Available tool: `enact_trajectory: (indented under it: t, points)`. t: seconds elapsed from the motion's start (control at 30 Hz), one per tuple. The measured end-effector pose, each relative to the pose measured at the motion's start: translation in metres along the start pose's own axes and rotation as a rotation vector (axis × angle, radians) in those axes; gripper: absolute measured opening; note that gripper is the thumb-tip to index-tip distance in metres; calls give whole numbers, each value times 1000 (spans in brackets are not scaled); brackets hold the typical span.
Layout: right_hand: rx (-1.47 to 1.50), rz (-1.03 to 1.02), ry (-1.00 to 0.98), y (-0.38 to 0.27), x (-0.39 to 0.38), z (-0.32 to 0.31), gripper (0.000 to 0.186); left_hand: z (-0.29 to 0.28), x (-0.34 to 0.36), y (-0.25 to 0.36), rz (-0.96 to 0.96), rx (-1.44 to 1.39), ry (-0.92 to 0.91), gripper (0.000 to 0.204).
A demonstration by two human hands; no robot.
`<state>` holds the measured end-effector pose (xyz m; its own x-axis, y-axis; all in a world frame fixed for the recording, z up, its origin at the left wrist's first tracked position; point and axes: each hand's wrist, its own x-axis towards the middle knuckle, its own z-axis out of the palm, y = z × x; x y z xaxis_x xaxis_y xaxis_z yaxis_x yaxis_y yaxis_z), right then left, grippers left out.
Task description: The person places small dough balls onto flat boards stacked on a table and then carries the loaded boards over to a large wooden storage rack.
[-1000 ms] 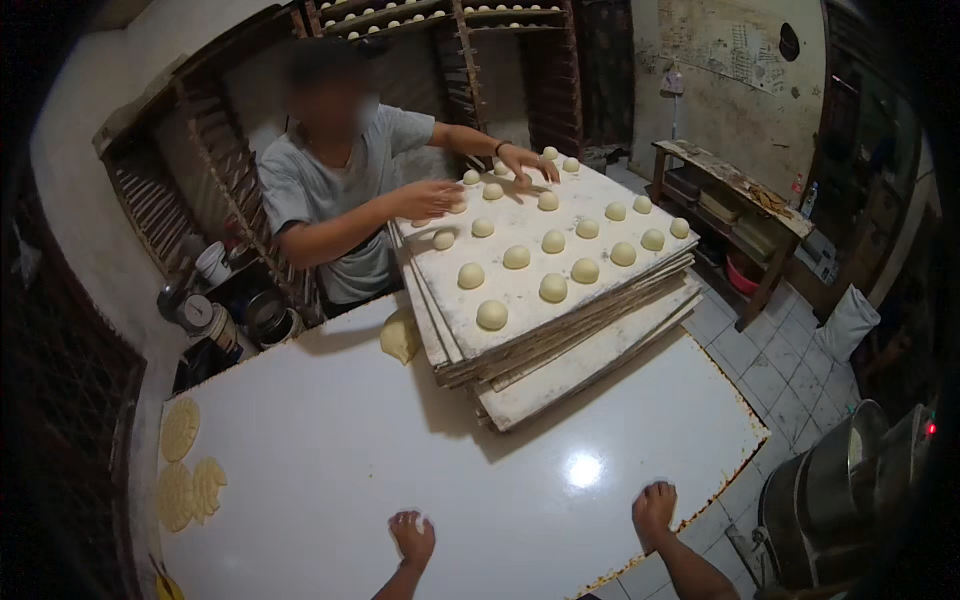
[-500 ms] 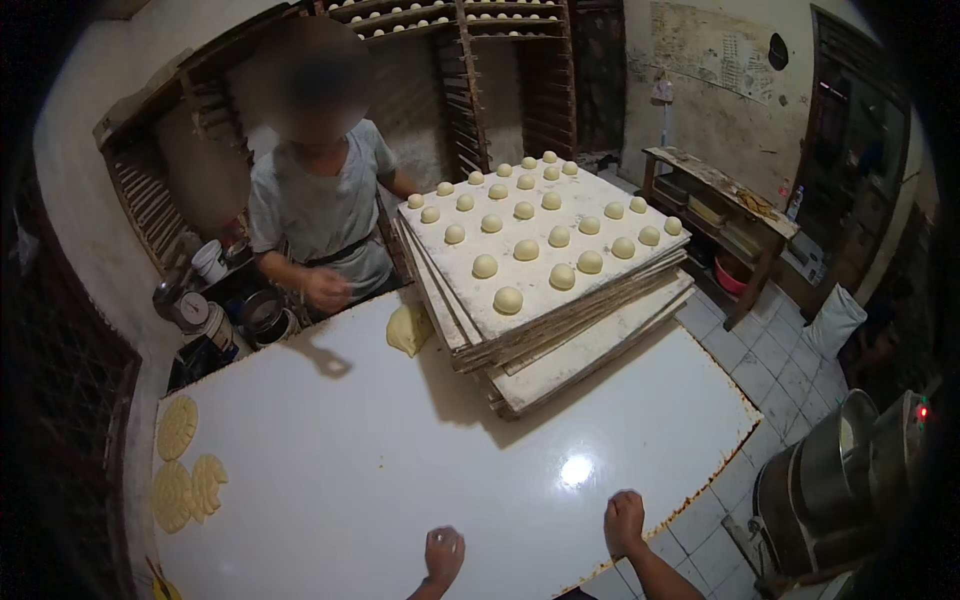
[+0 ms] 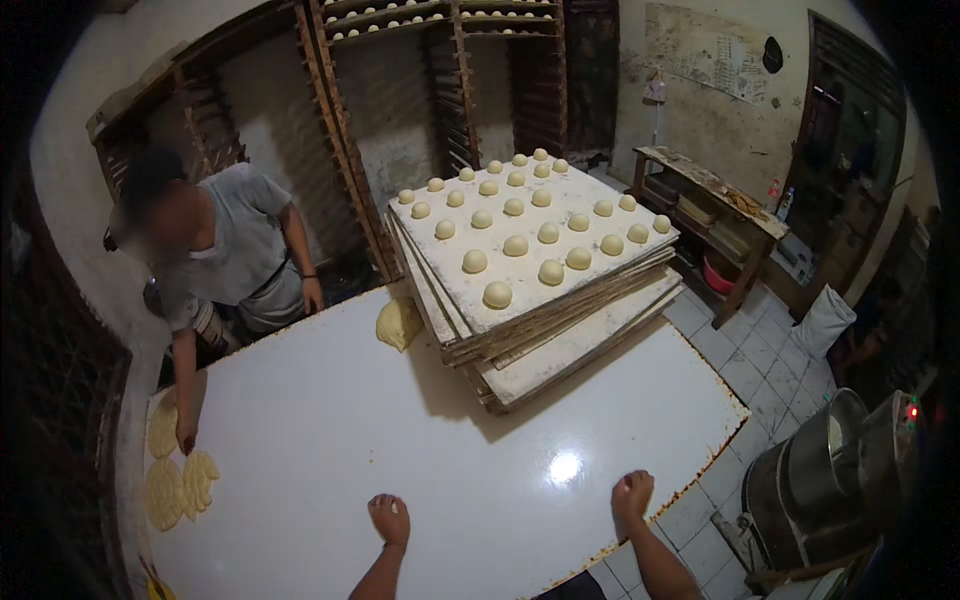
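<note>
My left hand [image 3: 390, 520] rests curled in a loose fist on the white tabletop [image 3: 420, 455], near its front edge. Farther right, my right hand [image 3: 632, 495] is also closed, knuckles close to the table's right front edge. Neither fist shows anything in it. Beyond them stands a stack of floured boards [image 3: 520, 340], slightly askew, with several round dough balls [image 3: 515, 245] in rows on the top board. A lump of dough [image 3: 398, 323] lies against the stack's left side. Scored flat dough rounds [image 3: 163, 495] lie at the table's left end.
A co-worker [image 3: 235, 240] leans over the far left side, one hand at the dough pieces. Racks with dough balls [image 3: 390, 25] line the back wall. At right are a wooden bench [image 3: 710, 190], a white sack [image 3: 825, 320] and a large metal mixer bowl [image 3: 800, 490].
My left hand has moved left and a little farther forward; my right has shifted slightly forward. The co-worker has bent to the left and reached down to the dough rounds.
</note>
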<state>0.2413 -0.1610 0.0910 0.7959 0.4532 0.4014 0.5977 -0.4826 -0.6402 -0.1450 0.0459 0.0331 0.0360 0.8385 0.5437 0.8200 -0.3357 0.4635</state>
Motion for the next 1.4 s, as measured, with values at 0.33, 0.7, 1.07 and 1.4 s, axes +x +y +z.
enact_trajectory:
  t: [0.33,0.7,1.07,1.4]
  points:
    - [458,684,-477,33,12,-43,20,-1,-8,25,-519,223,-24,3]
    - [944,-145,-664,-77,564,-6,36,-50,44,179,-1250,-1325,757,27]
    - [-85,-724,-551,-131,730,199,72,171,454,523,527,-474,-451,31]
    - [735,-305,-151,61,574,-95,55,319,514,567,635,-67,-170,48]
